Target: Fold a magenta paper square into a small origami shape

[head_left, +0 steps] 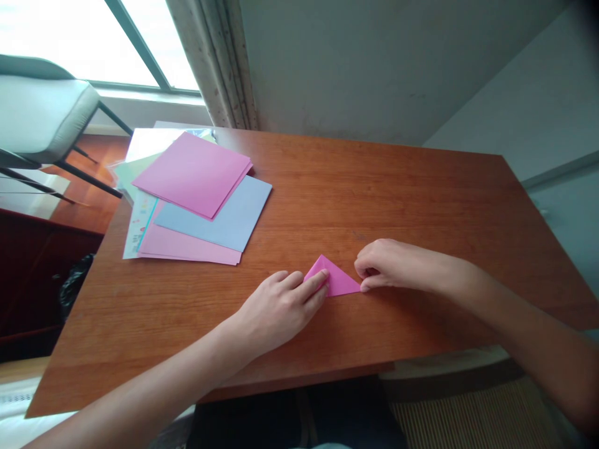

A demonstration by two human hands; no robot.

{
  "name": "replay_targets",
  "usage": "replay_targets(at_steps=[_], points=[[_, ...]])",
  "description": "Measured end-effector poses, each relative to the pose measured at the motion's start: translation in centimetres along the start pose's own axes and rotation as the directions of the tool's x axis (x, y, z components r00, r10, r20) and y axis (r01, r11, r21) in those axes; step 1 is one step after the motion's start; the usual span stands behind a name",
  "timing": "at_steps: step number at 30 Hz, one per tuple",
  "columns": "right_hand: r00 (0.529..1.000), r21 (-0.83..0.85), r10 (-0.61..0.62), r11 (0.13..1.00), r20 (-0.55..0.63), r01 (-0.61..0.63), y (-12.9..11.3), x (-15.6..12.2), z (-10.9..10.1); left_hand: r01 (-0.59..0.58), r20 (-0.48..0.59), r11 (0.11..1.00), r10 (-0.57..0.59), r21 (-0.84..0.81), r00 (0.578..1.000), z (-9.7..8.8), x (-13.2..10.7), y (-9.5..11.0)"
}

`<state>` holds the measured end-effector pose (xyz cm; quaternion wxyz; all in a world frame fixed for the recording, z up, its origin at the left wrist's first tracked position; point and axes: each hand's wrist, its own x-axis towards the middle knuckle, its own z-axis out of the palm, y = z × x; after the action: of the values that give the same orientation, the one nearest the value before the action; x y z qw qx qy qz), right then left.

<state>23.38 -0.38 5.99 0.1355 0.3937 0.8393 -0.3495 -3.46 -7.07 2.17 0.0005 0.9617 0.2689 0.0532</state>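
A small bright pink paper [343,284], folded into a triangle, lies on the wooden table with its peak pointing away from me. My left hand [285,310] rests over its left part, fingers stretched out and pressing down on it, so that side is hidden. At the triangle's right corner, my right hand [386,267] is curled, with thumb and index finger closed on the paper's tip.
The wooden table [374,193] reaches back to a wall. At its far left lie pink sheets [196,171], a light blue sheet [219,212], pale pink sheets [187,245] and a clear sleeve. A chair [47,115] stands by the window, beside a curtain [215,56].
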Motion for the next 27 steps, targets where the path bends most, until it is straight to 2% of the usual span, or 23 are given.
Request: replay_targets(at_steps=[4,7,9,11,13,16,19,25,27], points=[[0.995,0.118,0.035,0.993,-0.098,-0.023,0.6,-2.1,1.5,-0.003,-0.001,1.000,0.003,-0.014,1.000,0.0,0.1,-0.2],[0.978,0.175,0.084,0.983,-0.191,-0.051,-0.2,-3.0,2.6,0.015,0.003,0.999,-0.015,-0.037,1.000,0.1,0.4,-0.2],[0.936,0.184,0.128,0.980,-0.329,-0.069,-1.0,-3.1,3.8,0.034,-0.005,0.998,-0.034,-0.056,0.999,0.1,0.6,-0.2],[0.886,0.128,0.105,0.990,-0.452,-0.052,-1.8,-2.9,5.1,0.049,-0.026,0.996,-0.051,-0.069,0.998,0.1,0.7,-0.1],[0.849,0.091,0.072,0.995,-0.524,-0.028,-2.2,-2.5,6.4,0.058,-0.045,0.995,-0.062,-0.079,0.997,0.2,0.8,-0.1],[0.812,0.089,0.060,0.996,-0.580,-0.011,-2.3,-1.9,7.5,0.071,-0.065,0.992,-0.078,-0.106,0.995,0.2,0.9,-0.1],[0.784,0.111,0.063,0.994,-0.618,0.007,-2.1,-1.7,7.6,0.102,-0.063,0.984,-0.112,-0.143,0.992,0.1,1.1,-0.2],[0.770,0.137,0.061,0.990,-0.635,0.035,-2.1,-1.5,7.2,0.230,0.032,0.950,-0.228,-0.213,0.973,-1.1,2.1,-0.7],[0.764,0.153,0.065,0.987,-0.642,0.044,-2.0,-1.5,7.1,0.238,0.074,0.940,-0.226,-0.244,0.971,-1.6,2.5,-1.1]])
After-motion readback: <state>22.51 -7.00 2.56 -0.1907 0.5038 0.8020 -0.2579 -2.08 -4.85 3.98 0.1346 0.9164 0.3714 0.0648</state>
